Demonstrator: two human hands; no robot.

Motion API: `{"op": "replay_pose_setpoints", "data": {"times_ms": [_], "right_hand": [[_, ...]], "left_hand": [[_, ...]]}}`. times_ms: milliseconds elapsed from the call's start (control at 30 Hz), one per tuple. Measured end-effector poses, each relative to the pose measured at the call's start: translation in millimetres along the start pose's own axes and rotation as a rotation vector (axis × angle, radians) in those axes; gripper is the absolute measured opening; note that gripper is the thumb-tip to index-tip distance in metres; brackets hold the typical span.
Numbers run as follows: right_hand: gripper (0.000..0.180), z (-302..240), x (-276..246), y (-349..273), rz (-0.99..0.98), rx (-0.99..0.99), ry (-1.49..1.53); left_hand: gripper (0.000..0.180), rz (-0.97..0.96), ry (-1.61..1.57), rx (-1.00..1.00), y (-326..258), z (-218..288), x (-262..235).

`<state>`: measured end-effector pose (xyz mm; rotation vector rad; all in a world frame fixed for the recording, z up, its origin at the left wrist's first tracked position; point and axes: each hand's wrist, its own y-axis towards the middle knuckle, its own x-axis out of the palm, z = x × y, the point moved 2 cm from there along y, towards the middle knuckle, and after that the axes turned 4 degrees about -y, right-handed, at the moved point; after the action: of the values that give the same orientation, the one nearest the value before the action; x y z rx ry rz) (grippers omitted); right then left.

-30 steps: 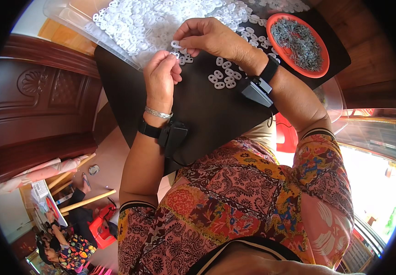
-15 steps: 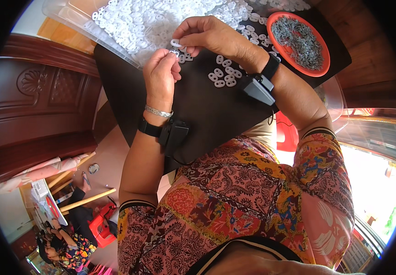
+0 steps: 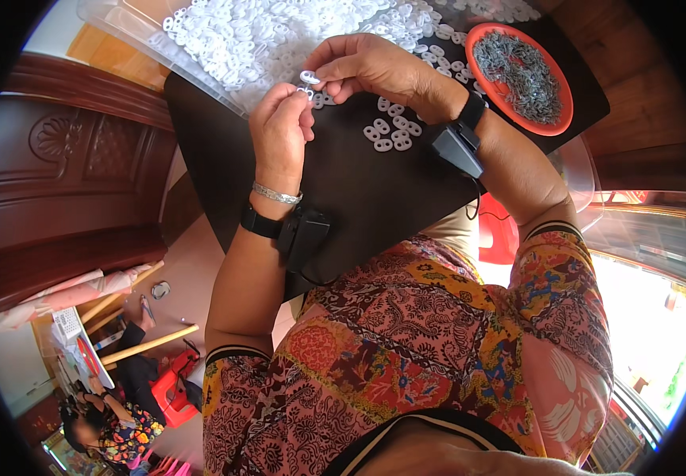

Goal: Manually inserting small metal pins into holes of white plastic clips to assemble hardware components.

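My right hand pinches a small white plastic ring piece between thumb and fingertips above the dark board. My left hand is closed just below it, fingertips touching the same spot and holding a small part that I cannot make out. A heap of the same white pieces lies at the board's far side. A small cluster of white pieces rests on the board under my right wrist. Both wrists wear black bands with small black devices.
An orange dish filled with small grey metal parts sits at the far right of the board. A clear plastic tray edge lies far left. Dark carved wooden furniture stands to the left. A person sits on the floor at lower left.
The hands stay together over the board; the white piece between the fingertips has shifted slightly. Nothing else has moved.
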<state>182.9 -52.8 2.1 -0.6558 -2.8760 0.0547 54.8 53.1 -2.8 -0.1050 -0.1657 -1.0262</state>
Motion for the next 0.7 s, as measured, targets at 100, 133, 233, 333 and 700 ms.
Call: {"op": "replay_pose_setpoints", "data": {"times_ms": [100, 133, 233, 333, 700], "right_hand": [[0.021, -1, 1, 0, 0.012, -0.032, -0.071], [0.020, -2, 2, 0, 0.017, -0.053, -0.095], [0.019, -1, 1, 0, 0.026, -0.091, -0.140], [0.018, -1, 2, 0, 0.033, -0.142, -0.250], [0.019, -3, 13, -4, 0.076, -0.312, -0.476]], "left_hand": [[0.012, 0.011, 0.017, -0.005, 1, -1, -1], [0.012, 0.015, 0.030, -0.009, 1, -2, -2], [0.012, 0.030, 0.036, -0.017, 1, 0, 0], [0.012, 0.033, 0.032, -0.020, 1, -1, 0], [0.014, 0.038, 0.060, -0.003, 0, -3, 0]]}}
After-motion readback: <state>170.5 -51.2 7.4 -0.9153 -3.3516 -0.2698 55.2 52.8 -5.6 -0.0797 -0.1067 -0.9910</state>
